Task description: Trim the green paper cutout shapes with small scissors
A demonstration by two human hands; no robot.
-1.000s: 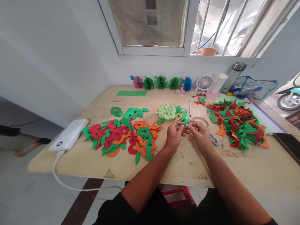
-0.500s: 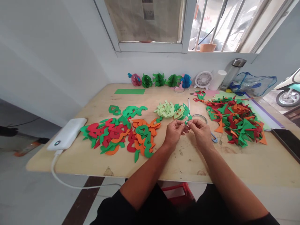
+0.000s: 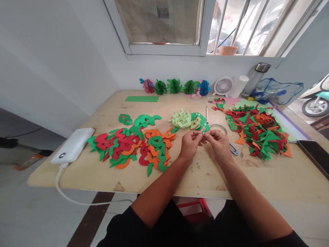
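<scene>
Desk point(image 3: 164, 183): wood top, far edge near wall. Mixed scrap pile point(image 3: 262, 132), red/grn./orange, toward R edge. Cut-paper pile point(image 3: 128, 144), same colors, L of ctr. Pwr. bank point(image 3: 72, 145): near-L corner, cable over edge. Phone point(image 3: 315, 154): R edge. Clear bottle point(image 3: 254, 80) & wht. fan point(image 3: 223, 86): far edge, R of ctr.; folded-paper figures point(image 3: 174, 86) in row to their L. L hand point(image 3: 190, 144) & R hand point(image 3: 217, 142): above desk ctr., fingertips meeting; thumb & fingers of ea. clamped on small pc. point(image 3: 203, 133), mostly hidden, type can't be told. Lt.-grn. cluster point(image 3: 182, 119): just beyond L hand. Grn. pc. w/ wht. patches point(image 3: 205, 127): just beyond fingertips; contact unclear. Blue clip-like tool point(image 3: 233, 149): near R hand, toward R edge. Pen point(image 3: 207, 115): beyond hands, toward far edge.
</scene>
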